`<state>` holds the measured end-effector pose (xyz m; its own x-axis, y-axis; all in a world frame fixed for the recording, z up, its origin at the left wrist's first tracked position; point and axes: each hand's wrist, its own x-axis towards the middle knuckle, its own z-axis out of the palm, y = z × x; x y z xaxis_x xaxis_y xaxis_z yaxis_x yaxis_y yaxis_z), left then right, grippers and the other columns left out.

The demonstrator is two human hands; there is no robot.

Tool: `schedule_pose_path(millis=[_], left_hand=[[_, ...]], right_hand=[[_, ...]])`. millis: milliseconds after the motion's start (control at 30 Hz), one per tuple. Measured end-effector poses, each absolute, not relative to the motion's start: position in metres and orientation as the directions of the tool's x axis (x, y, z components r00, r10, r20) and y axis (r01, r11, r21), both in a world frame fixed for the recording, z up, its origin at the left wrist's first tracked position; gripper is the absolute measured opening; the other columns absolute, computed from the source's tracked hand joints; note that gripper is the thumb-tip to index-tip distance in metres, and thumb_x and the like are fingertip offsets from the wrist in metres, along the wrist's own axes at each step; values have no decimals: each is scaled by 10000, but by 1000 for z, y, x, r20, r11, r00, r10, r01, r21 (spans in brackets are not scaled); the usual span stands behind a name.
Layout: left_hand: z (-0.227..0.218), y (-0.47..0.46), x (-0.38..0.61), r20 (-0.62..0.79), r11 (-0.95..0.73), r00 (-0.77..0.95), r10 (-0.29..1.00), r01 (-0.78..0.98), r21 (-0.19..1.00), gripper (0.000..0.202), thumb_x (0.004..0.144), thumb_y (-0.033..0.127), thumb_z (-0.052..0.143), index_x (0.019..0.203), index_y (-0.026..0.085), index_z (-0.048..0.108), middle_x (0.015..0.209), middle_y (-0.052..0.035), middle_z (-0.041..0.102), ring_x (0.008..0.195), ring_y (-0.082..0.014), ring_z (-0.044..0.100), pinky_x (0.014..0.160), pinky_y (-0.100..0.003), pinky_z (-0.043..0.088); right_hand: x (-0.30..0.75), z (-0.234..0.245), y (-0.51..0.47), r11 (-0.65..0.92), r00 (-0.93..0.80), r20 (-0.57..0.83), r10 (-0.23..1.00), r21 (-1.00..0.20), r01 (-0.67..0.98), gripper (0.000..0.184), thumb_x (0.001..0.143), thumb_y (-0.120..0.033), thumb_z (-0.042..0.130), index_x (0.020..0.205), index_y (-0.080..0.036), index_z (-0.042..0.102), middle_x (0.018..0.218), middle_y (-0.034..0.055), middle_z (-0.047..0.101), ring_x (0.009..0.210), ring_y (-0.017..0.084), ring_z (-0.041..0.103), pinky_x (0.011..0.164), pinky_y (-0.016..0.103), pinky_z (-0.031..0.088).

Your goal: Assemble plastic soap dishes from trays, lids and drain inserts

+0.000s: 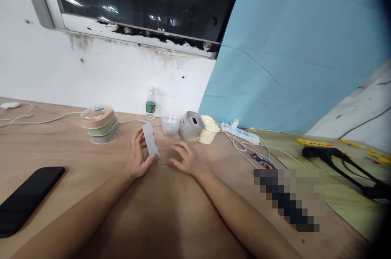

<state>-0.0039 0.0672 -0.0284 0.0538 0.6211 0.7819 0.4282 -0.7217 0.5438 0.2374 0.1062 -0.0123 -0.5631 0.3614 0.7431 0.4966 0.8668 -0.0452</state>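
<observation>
My left hand (141, 154) grips a pale grey wavy-edged plastic piece (150, 141), held tilted upright between thumb and fingers. To its right, my right hand (187, 159) is curved with its fingers apart, pointing toward the grey piece. A faint see-through shape (165, 157) shows between the hands, too blurred to name. Behind them stand clear plastic bowls (170, 125), a stack of grey wavy-edged pieces (190, 125) and a stack of cream-coloured bowls (209, 129).
At the left stand stacked pink, green and grey containers (104, 126). A black phone (29, 198) lies nearer. A water bottle (150, 104) stands by the wall. A power strip (241, 132) with cables, a black frame-like object (339, 165) and a pixelated dark item (285, 200) lie right.
</observation>
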Motion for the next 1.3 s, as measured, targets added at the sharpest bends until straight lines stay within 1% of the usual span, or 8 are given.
schedule_pose_path(millis=[233,333,433,600,900,1067,1167,1300], left_hand=[[-28,62,-1,782,-731,139,607,484,482,948,794,397,633,1500,202,31,1524,-209,94,1378,-396,264,993,-533,439],[-25,60,1,765,-726,158,624,481,493,908,816,361,619,1500,231,36,1524,-210,115,1316,-363,383,944,-502,482],[-22,59,2,731,-665,100,675,511,544,852,838,317,605,1496,261,66,1518,-202,142,1200,-301,513,893,-468,516],[-20,59,3,667,-592,73,742,538,600,803,853,321,585,1488,258,98,1491,-190,208,1126,-258,555,803,-409,569],[-19,59,4,606,-558,105,788,539,631,764,844,329,586,1474,259,158,1468,-187,250,1067,-247,573,529,-269,575],[-20,60,3,615,-574,152,774,578,580,661,865,336,552,1443,261,240,1443,-168,301,1038,-232,587,627,-327,593],[-19,63,-5,670,-585,141,729,636,503,548,866,329,549,1375,242,364,1407,-150,375,1119,-259,560,858,-435,552],[-18,76,-26,776,-522,46,629,765,378,406,833,304,586,1226,230,512,1328,-130,458,1238,-300,472,1048,-508,391]], right_hand=[[201,-8,79,876,-713,510,482,-290,385,296,931,-233,432,1127,-289,647,1167,33,628,1080,225,604,944,356,525],[217,-8,90,802,-540,595,595,-395,449,284,934,-241,426,1109,-316,636,1160,26,631,1070,241,605,925,403,523],[235,-5,107,684,-260,676,689,-490,540,202,923,-323,464,883,-283,659,923,66,671,899,277,635,795,443,525],[265,16,136,588,68,683,728,-672,450,258,928,-396,451,878,-200,611,843,61,674,797,228,625,716,353,500],[308,52,159,570,-7,788,616,-440,694,284,895,-316,470,1095,-192,629,1025,101,612,926,232,570,846,388,464],[305,32,161,538,-10,783,622,-418,732,418,867,-334,518,1269,-224,548,1219,129,502,987,237,560,842,400,499],[297,9,154,537,24,817,576,-400,743,382,882,-319,487,1243,-213,551,1168,141,513,1001,250,560,844,422,506],[279,-15,133,654,-187,795,577,-312,689,289,884,-267,481,1147,-225,594,1043,123,584,1004,251,571,869,416,501]])
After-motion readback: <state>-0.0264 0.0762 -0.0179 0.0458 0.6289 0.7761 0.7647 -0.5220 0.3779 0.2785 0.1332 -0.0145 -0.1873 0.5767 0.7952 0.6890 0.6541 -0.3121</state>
